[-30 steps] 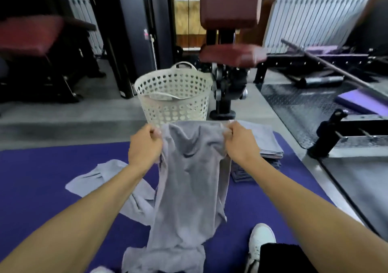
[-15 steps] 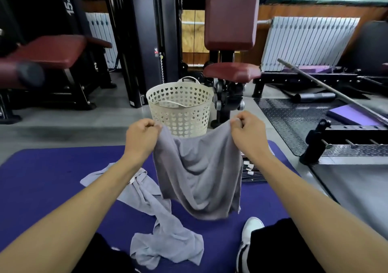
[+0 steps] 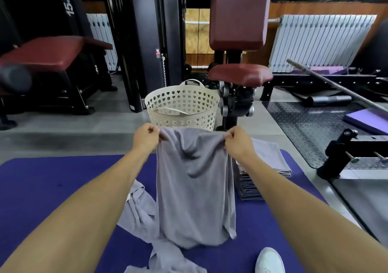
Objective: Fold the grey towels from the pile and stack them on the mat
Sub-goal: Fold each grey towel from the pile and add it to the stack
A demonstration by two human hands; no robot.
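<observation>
The grey towel (image 3: 195, 190) between the hands is soft, matt cloth. Under it the purple mat (image 3: 42, 184) looks smooth and dull. Past the hands, the white basket (image 3: 182, 109) is smooth plastic with holes.

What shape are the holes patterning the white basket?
Heart-shaped cut-outs in rows on the basket; head view.

hands (image 3: 146, 139): 2 | loose towels (image 3: 195, 188): maybe 2 | basket (image 3: 182, 106): 1 | mat (image 3: 42, 188): 1

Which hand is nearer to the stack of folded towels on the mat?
Right. The right hand is just left of the stack; the left hand is farther left, across the held towel.
</observation>
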